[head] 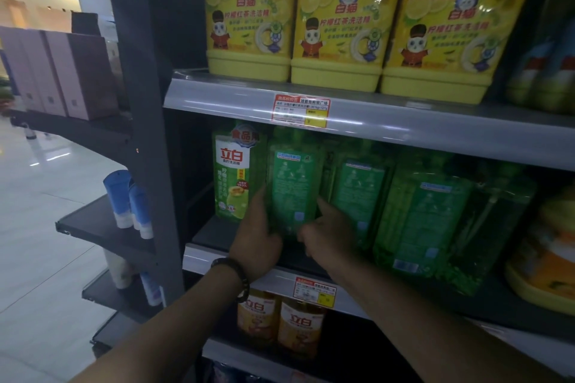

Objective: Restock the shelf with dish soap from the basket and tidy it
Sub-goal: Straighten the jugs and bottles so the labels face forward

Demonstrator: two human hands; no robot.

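Several green dish soap bottles stand on the middle shelf [236, 255]. The leftmost bottle [233, 171] faces front with its label showing. The second green bottle [294, 183] shows its back label. My left hand [256, 242] grips its lower left side and my right hand [326, 233] grips its lower right side. Two more green bottles [361, 196] [426, 221] stand to the right, back labels outward. The basket is out of view.
Three yellow dish soap jugs [339, 25] fill the shelf above. Orange-labelled bottles [298, 326] stand on the shelf below. An orange and yellow container [547, 258] sits at the far right. A side rack at left holds blue tubes [124, 199] and pink boxes [62, 74].
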